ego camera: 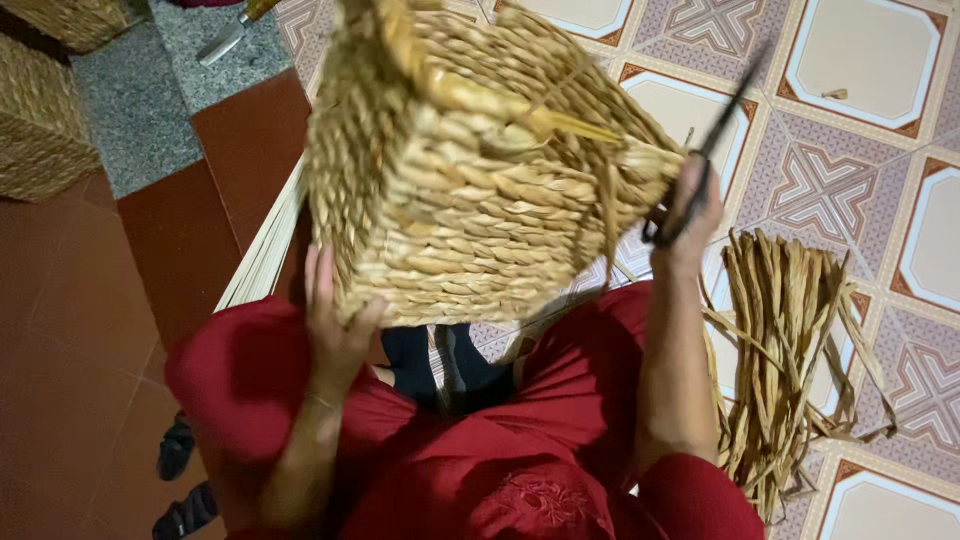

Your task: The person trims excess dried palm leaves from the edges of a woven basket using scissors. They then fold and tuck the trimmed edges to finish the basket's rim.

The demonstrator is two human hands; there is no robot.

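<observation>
Woven basket held up over the lap, scissors at its right edge.

Basket [480, 170], large, braided straw, fills centre and upper middle of the frame, tilted, base toward the camera. Left hand [335, 320] cups its lower-left corner from below, fingers curled onto the weave, thumb on the face. Right hand [685, 215] is just right of the basket, closed through the handles of dark scissors [715, 140], whose long axis runs up and right; blade gap too blurred to judge. Loose straw ends [585, 128] stick out nearest the right hand. Bundle of straw strips [785, 350] lies on the tiled floor [850, 170], lower right.
</observation>
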